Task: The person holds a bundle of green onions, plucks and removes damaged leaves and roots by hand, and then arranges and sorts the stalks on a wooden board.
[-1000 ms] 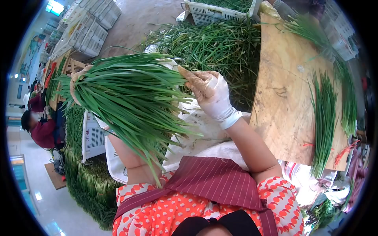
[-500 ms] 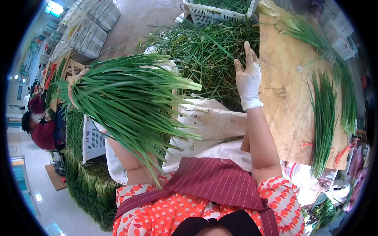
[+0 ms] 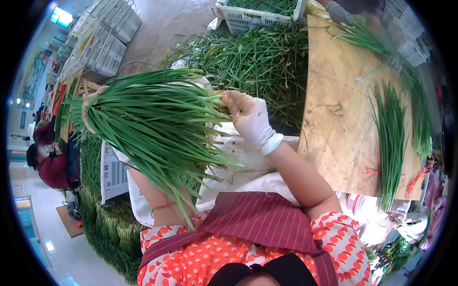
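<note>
A large fanned bunch of long green garlic chives [image 3: 157, 114] lies across the left of the view. My left hand [image 3: 88, 108] is closed around its far-left end; only gloved fingers show, the rest being behind the leaves. At the bunch's right end, my right hand [image 3: 245, 114], in a white glove with brown-stained fingers, pinches the pale stem ends. Its thumb and fingertips are pressed together there.
Loose green leaves [image 3: 267, 66] are heaped ahead, below a white crate [image 3: 257, 21]. To the right, a wooden board [image 3: 338, 95] carries a chive bunch [image 3: 391, 143] and red ties. Another person's gloved hand [image 3: 338, 13] is at its far end. Stacked crates [image 3: 98, 47] stand left.
My right hand has moved left from above the board's edge, its spread fingers closing on the stem ends. Another person's gloved hand has appeared at the top right.
</note>
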Demonstrator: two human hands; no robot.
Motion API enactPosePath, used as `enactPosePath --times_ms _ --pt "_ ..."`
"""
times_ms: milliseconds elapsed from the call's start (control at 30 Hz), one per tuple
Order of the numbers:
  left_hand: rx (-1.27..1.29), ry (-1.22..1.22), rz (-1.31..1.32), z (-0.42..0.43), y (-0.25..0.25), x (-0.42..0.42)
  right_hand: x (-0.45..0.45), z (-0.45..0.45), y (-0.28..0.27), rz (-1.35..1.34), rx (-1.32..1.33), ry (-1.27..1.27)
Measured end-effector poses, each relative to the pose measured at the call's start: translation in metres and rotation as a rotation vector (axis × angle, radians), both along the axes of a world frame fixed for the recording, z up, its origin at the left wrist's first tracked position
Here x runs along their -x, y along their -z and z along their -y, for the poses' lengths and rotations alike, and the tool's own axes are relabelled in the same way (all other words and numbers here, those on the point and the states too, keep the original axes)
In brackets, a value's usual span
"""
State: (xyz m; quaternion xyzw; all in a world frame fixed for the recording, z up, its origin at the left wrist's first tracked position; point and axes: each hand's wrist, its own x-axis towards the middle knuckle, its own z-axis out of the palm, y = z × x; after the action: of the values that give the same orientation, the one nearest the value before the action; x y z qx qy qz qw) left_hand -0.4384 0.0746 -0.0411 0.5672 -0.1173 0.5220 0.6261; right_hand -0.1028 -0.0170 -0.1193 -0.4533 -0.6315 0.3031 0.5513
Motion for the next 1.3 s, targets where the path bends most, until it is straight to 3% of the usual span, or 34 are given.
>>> enactPosePath --times_ms 133,200,267,333,400,433,467,533,567,600,633,667,733,800,833,867,1000,1067,1133,1200,1233,1300 --pt "0.092 -0.108 -0.157 -0.007 0.005 0.036 -0.004 -0.003 -0.013 0.006 0.009 0.169" --pt "0.082 -0.355 -0.442 -0.015 0.007 0.072 -0.013 -0.009 -0.012 -0.235 0.155 0.177" --pt "-0.148 -0.782 -0.63 -0.019 0.02 0.088 -0.042 -0.023 -0.009 -0.452 0.245 0.225" --pt "-0.035 -0.592 -0.417 -0.009 0.015 0.063 -0.087 -0.042 0.02 -0.579 0.274 0.315" --pt "0.076 -0.403 -0.202 0.005 0.006 0.033 -0.109 -0.05 0.045 -0.102 0.168 0.657" --pt "0.128 -0.306 -0.094 0.01 0.0 0.021 -0.105 -0.043 0.031 0.115 0.079 0.633" --pt "0.182 -0.203 0.014 0.011 -0.005 0.014 -0.098 -0.034 0.018 0.331 -0.008 0.608" --pt "0.215 -0.293 -0.101 0.009 -0.018 0.002 -0.06 -0.013 -0.021 -0.144 -0.008 0.032" --pt "0.287 -0.405 -0.028 0.01 -0.023 -0.022 -0.041 -0.006 -0.024 -0.265 -0.024 -0.195" --pt "0.359 -0.518 0.045 0.012 -0.027 -0.046 -0.03 -0.002 -0.032 -0.035 -0.073 -0.259" --pt "0.548 -0.982 0.094 0.01 -0.033 -0.07 -0.017 0.006 -0.042 0.228 -0.14 -0.185" --pt "0.549 -0.974 0.093 0.006 -0.039 -0.091 -0.002 0.01 -0.05 0.309 -0.144 -0.156" --pt "0.375 -0.879 -0.1 0.002 -0.049 -0.13 0.02 0.008 -0.063 0.402 -0.07 -0.104" --pt "-0.023 -1.458 -0.421 0.014 -0.049 -0.188 0.031 -0.011 -0.066 0.384 -0.039 0.041" --pt "-0.13 -1.255 -0.331 0.006 -0.046 -0.186 0.032 -0.024 -0.065 0.296 -0.095 0.163" --pt "-0.132 -1.252 -0.331 0.004 -0.042 -0.185 0.028 -0.035 -0.065 0.296 -0.095 0.166" --pt "-0.542 -1.37 -0.491 0.024 -0.076 -0.212 -0.001 -0.067 -0.084 0.132 -0.202 0.082" --pt "0.292 -0.713 -0.347 0.026 -0.085 -0.212 -0.027 -0.074 -0.094 0.137 -0.079 -0.308" --pt "0.176 -0.716 -0.457 0.03 -0.096 -0.212 -0.043 -0.071 -0.11 0.087 0.007 -0.436" --pt "0.138 -0.476 -0.571 0.038 -0.107 -0.216 -0.053 -0.078 -0.115 0.162 0.238 -0.631" --pt "0.119 -0.36 -0.625 0.04 -0.11 -0.216 -0.056 -0.08 -0.116 0.163 0.19 -0.642" --pt "0.18 -0.349 -0.577 0.025 -0.103 -0.222 -0.059 -0.083 -0.109 0.12 0.179 -0.631"
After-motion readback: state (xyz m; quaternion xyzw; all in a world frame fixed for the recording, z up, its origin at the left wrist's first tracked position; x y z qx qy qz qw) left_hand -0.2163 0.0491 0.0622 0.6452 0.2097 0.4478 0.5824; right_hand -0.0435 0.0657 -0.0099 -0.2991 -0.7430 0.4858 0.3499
